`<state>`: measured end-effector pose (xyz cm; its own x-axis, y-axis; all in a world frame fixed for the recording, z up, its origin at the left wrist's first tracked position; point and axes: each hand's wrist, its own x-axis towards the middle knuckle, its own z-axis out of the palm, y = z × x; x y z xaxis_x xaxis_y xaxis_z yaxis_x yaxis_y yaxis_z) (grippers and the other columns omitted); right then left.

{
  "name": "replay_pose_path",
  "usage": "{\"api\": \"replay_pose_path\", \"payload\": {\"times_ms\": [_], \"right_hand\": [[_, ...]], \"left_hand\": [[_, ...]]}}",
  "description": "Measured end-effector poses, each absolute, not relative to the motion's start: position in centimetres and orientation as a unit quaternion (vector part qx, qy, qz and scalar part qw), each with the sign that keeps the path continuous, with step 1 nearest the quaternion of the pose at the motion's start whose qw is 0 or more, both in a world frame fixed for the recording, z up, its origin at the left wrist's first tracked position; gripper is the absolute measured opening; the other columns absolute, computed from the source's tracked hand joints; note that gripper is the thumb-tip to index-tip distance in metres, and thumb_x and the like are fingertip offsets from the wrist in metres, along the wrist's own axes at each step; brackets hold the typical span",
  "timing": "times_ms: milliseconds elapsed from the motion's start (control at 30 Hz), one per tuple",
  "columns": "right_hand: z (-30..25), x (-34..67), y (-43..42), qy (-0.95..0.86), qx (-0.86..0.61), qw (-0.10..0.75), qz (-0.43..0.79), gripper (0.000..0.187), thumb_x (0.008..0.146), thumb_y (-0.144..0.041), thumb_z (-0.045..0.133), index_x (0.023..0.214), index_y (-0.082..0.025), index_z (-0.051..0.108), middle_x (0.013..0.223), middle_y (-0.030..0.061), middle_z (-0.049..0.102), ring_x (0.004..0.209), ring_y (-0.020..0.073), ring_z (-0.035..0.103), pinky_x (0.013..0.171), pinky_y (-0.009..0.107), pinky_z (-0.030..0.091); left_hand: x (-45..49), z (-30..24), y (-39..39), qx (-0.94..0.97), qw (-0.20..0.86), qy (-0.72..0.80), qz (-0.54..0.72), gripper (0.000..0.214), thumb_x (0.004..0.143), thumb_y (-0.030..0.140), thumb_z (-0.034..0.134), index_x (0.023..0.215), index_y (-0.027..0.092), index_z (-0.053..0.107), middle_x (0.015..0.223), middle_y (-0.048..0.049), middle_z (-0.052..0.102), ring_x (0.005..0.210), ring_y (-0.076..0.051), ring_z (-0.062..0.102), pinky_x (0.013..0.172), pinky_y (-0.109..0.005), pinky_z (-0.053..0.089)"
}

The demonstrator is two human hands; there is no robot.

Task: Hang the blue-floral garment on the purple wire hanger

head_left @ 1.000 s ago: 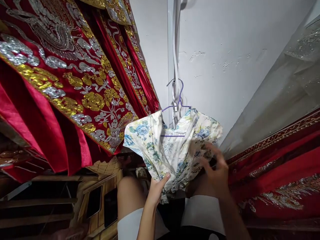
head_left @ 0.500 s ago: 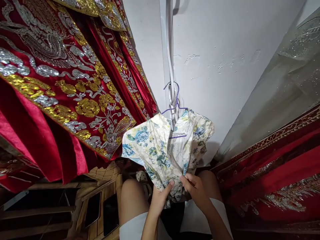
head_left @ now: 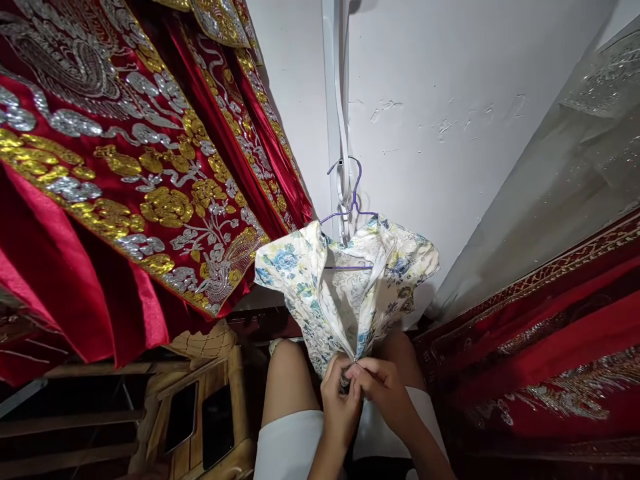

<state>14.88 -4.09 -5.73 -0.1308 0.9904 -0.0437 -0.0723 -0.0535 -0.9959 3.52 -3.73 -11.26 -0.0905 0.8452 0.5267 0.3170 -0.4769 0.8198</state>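
A cream floral dress [head_left: 310,307] with blue and green flowers hangs on a purple wire hanger [head_left: 356,200]. Its zipper [head_left: 336,327] is parted from the neck down to a point just above my hands, so the opening forms a V. My left hand [head_left: 340,393] is closed in a pinch on the fabric beside the zipper's lower end. Against it, my right hand [head_left: 383,387] pinches at the point where the two zipper edges meet. The fingertips hide most of the zipper pull. Below my hands, the rest of the dress is mostly hidden.
Red cloth with gold and silver sequins [head_left: 170,207] hangs at the left. A bamboo seat [head_left: 240,413] at the lower left bears two dark phones [head_left: 217,427]. A white strap [head_left: 344,100] holds the hanger by the wall. Red and sheer white garments [head_left: 530,300] hang at the right.
My left hand has moved right and come up against my right hand at the zipper. The dress neck has spread wider, and its left shoulder has shifted right and up.
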Motion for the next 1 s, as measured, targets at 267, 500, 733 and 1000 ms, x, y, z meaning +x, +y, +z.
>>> {"api": "replay_pose_path", "payload": {"times_ms": [267, 500, 733, 1000], "right_hand": [[4.3, 17.3, 3.5, -0.414, -0.425, 0.600, 0.536, 0.041, 0.071, -0.053, 0.079, 0.054, -0.018, 0.064, 0.044, -0.0022, 0.051, 0.042, 0.0082, 0.035, 0.045, 0.026, 0.028], [9.6, 16.5, 6.1, -0.483, -0.400, 0.621, 0.470, 0.034, 0.085, -0.047, 0.066, 0.072, -0.016, 0.070, 0.046, -0.0030, 0.054, 0.042, 0.0086, 0.039, 0.044, 0.024, 0.032], [7.5, 15.5, 4.8, -0.567, -0.396, 0.589, 0.418, 0.036, 0.091, -0.047, 0.057, 0.073, -0.018, 0.067, 0.047, -0.0029, 0.056, 0.044, 0.0107, 0.046, 0.047, 0.024, 0.038], [6.6, 15.9, 5.8, -0.600, -0.434, 0.583, 0.333, 0.039, 0.094, -0.044, 0.056, 0.064, -0.020, 0.061, 0.046, -0.0034, 0.048, 0.045, 0.0118, 0.042, 0.050, 0.027, 0.034]], "left_hand": [[2.9, -12.9, -2.6, 0.686, 0.241, 0.439, 0.528, 0.023, 0.096, 0.021, 0.055, 0.073, 0.019, 0.057, 0.073, -0.0021, 0.061, 0.069, -0.015, 0.059, 0.065, -0.022, 0.047], [1.0, -12.4, -0.7, 0.721, 0.264, 0.445, 0.461, 0.022, 0.096, 0.022, 0.055, 0.075, 0.018, 0.060, 0.075, -0.0038, 0.063, 0.071, -0.017, 0.062, 0.064, -0.024, 0.048], [-0.3, 0.6, 5.2, 0.715, 0.132, 0.368, 0.580, 0.030, 0.100, 0.023, 0.055, 0.129, 0.019, 0.063, 0.102, -0.0086, 0.072, 0.091, -0.019, 0.068, 0.086, -0.031, 0.053], [0.5, 8.4, 8.3, 0.800, -0.023, 0.304, 0.516, 0.014, 0.102, 0.024, 0.054, 0.100, 0.018, 0.067, 0.091, -0.0046, 0.070, 0.087, -0.017, 0.064, 0.083, -0.031, 0.047]]}}
